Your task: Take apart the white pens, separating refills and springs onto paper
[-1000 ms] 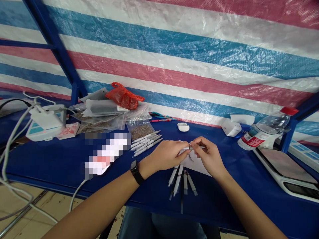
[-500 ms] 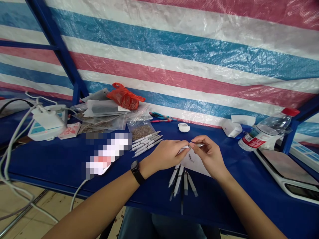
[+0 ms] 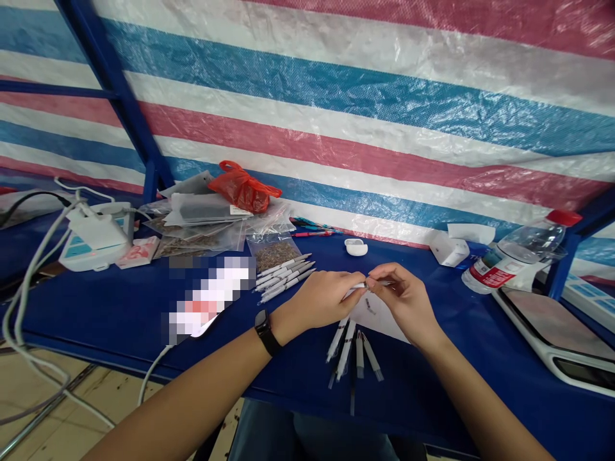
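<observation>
Both hands meet above a white sheet of paper on the blue table. My left hand, with a black watch on the wrist, is closed around one end of a white pen. The fingertips of my right hand pinch the pen's other end, and most of it is hidden by fingers. Below the hands lie white pens and grey-white pen parts, with a thin dark strip near them. Left of my hands is a stack of several white pens. Small dark marks or bits show on the paper.
Bags of dried brown material and an orange plastic bag lie at the back left. A phone with a cable is at left. An earbud case, a bottle and a scale are farther back and right.
The whole view has shifted slightly. Both hands stay together on the pen, with only a small change in the right fingers.
</observation>
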The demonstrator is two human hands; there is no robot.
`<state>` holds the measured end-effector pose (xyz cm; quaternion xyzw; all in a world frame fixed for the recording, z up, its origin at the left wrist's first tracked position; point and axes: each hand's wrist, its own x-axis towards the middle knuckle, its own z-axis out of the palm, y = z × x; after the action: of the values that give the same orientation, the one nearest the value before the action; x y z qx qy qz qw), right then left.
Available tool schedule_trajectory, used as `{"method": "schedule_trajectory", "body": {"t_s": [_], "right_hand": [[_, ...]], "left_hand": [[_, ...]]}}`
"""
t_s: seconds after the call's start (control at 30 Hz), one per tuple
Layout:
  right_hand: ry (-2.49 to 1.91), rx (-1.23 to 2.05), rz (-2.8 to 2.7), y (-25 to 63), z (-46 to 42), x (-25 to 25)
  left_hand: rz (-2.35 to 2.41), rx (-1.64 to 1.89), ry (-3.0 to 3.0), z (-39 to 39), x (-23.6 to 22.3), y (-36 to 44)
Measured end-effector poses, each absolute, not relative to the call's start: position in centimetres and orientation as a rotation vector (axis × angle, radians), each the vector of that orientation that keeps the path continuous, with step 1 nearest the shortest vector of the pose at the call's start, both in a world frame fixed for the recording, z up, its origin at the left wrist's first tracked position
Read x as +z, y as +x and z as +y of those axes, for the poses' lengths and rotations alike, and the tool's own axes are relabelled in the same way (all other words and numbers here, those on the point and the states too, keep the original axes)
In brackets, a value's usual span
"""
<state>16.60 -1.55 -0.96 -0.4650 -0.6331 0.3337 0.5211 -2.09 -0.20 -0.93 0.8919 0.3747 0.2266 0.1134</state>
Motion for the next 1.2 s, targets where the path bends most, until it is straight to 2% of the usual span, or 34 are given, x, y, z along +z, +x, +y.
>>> {"method": "schedule_trajectory", "body": {"t_s": [1.2], "right_hand": [[-1.215, 0.921, -1.392, 16.32, -1.55, -1.0]], "left_hand": [[1.123, 0.621, 2.554, -0.09, -0.65, -2.31]]}}
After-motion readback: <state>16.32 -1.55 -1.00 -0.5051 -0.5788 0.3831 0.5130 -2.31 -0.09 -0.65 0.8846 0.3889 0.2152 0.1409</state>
